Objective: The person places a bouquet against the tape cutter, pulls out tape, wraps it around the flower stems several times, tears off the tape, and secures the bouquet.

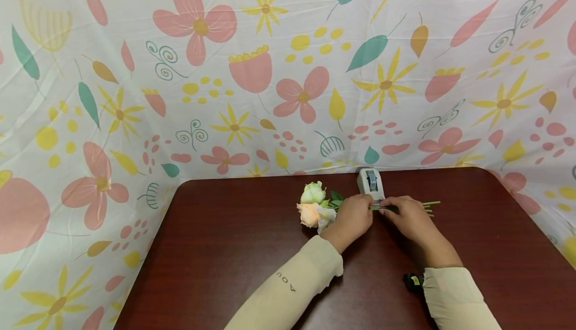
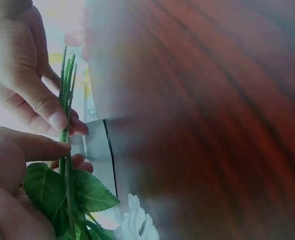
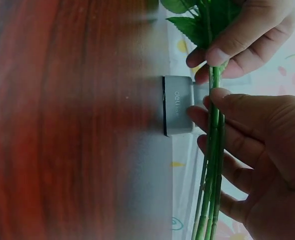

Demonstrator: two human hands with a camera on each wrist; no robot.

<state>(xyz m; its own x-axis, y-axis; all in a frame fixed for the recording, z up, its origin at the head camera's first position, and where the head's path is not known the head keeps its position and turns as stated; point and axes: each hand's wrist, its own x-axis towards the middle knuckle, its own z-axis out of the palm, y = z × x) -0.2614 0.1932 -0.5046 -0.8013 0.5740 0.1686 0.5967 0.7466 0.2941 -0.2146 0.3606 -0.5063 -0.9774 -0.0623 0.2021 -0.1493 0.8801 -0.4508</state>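
My left hand [image 1: 354, 218] pinches a bunch of artificial flowers by its green stems [image 3: 213, 145], just below the leaves [image 2: 43, 187]. The heads lie to its left: a pale green rose [image 1: 313, 193], a peach rose [image 1: 308, 215] and a white bloom [image 1: 326, 217]. Close beside it, my right hand [image 1: 410, 218] holds the same stems between thumb and fingers, and their cut ends stick out to the right. Directly behind the stems stands a light grey tape dispenser [image 1: 371, 182], its front end near the fingertips. Whether tape touches the stems is hard to tell.
The dark red-brown table [image 1: 234, 240] carries everything. A flower-printed cloth [image 1: 288, 85] hangs along its back and left edges. A small black object with a yellow label [image 1: 413, 281] sits by the right cuff.
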